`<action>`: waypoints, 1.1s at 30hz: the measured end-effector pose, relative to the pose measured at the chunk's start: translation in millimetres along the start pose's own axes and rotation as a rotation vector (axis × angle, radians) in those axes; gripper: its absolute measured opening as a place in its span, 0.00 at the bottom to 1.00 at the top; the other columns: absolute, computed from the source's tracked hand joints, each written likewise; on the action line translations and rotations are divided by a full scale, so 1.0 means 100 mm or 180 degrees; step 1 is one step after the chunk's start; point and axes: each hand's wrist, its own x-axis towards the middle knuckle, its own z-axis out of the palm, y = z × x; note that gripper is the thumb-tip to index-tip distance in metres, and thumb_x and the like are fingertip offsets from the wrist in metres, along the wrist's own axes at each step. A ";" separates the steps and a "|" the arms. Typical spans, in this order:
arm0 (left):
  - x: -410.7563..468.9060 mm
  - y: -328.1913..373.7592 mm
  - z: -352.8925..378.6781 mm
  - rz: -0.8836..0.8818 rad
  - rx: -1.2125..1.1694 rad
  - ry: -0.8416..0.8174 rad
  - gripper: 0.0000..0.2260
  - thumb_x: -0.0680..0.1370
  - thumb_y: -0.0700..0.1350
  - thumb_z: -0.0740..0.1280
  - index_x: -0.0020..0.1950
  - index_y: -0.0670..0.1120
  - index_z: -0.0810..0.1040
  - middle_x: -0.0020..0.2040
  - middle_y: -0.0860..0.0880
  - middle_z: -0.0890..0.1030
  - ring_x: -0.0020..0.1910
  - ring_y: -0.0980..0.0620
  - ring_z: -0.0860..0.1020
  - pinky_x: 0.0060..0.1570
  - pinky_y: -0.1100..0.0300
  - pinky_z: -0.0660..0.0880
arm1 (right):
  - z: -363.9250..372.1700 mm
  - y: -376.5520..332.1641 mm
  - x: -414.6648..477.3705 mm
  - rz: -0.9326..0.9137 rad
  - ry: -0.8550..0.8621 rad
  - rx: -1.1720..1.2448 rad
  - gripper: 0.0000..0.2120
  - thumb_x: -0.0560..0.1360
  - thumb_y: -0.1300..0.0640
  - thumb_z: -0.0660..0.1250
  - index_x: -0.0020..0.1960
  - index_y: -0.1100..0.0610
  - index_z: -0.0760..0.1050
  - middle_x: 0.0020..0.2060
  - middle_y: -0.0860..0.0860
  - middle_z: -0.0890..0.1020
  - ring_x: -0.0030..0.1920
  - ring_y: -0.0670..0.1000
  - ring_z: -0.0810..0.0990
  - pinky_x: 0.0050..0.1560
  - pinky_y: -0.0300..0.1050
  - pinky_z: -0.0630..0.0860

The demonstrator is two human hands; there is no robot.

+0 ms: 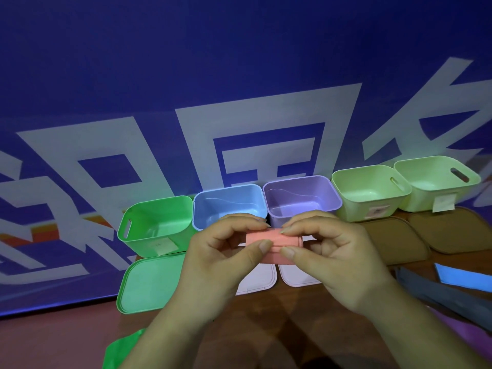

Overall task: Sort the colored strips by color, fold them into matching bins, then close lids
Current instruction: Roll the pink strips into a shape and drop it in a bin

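Both hands hold a folded pink strip (274,245) above the table, in front of the bins. My left hand (226,251) pinches its left end between thumb and fingers, and my right hand (332,257) pinches its right end. Behind them stands a row of open bins: a green bin (157,225), a blue bin (229,203), a purple bin (303,198) and two pale green bins (370,193) (436,179). A green lid (149,283) lies before the green bin. Two white lids (259,280) (295,275) lie partly hidden under my hands.
Two brown lids (396,241) (452,230) lie at the right. A blue strip (463,278), a dark grey strip (436,291) and a purple strip (468,331) lie at the right edge. A green strip (119,350) lies at the lower left. A blue banner (186,89) stands behind.
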 end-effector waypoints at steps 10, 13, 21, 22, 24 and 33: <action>-0.02 -0.09 -0.15 0.0294 0.0175 -0.0277 0.14 0.66 0.44 0.78 0.50 0.54 0.86 0.52 0.50 0.84 0.56 0.48 0.82 0.51 0.61 0.79 | 0.10 0.03 -0.01 0.0374 0.0148 0.0240 0.11 0.65 0.58 0.75 0.44 0.43 0.85 0.41 0.48 0.86 0.41 0.47 0.84 0.44 0.40 0.79; 0.00 -0.13 -0.18 0.0283 0.0296 -0.0266 0.13 0.66 0.45 0.78 0.50 0.55 0.86 0.51 0.51 0.84 0.56 0.48 0.82 0.50 0.60 0.79 | 0.15 0.06 -0.02 0.0562 0.0257 0.0309 0.11 0.64 0.56 0.81 0.43 0.44 0.85 0.41 0.50 0.87 0.41 0.49 0.84 0.44 0.43 0.81; 0.12 -0.44 -0.12 -0.0283 0.0105 -0.0379 0.15 0.67 0.34 0.79 0.47 0.52 0.86 0.47 0.50 0.85 0.47 0.50 0.84 0.45 0.61 0.80 | 0.17 0.28 -0.14 0.0650 0.0881 -0.0278 0.13 0.69 0.64 0.76 0.44 0.45 0.85 0.44 0.46 0.87 0.45 0.46 0.85 0.47 0.36 0.79; 0.14 -0.49 -0.08 -0.0388 0.0043 -0.0418 0.14 0.67 0.33 0.79 0.47 0.50 0.86 0.47 0.49 0.85 0.46 0.50 0.84 0.44 0.60 0.81 | 0.14 0.31 -0.16 0.0702 0.0890 -0.0379 0.16 0.70 0.65 0.76 0.43 0.43 0.85 0.44 0.44 0.87 0.45 0.45 0.85 0.46 0.36 0.79; 0.21 -0.58 0.02 -0.0524 0.0045 -0.0504 0.13 0.68 0.33 0.78 0.47 0.48 0.86 0.47 0.47 0.86 0.45 0.48 0.84 0.44 0.57 0.82 | 0.05 0.38 -0.18 0.0761 0.0856 -0.0624 0.20 0.72 0.65 0.74 0.44 0.37 0.84 0.45 0.41 0.86 0.46 0.43 0.84 0.46 0.35 0.79; 1.02 -1.21 0.98 -0.0345 0.1518 -0.0896 0.11 0.71 0.43 0.77 0.47 0.58 0.83 0.46 0.59 0.83 0.47 0.62 0.79 0.45 0.75 0.71 | -1.28 1.16 0.11 0.1275 0.0886 -0.1937 0.11 0.75 0.50 0.72 0.57 0.45 0.82 0.54 0.36 0.81 0.55 0.41 0.81 0.56 0.34 0.75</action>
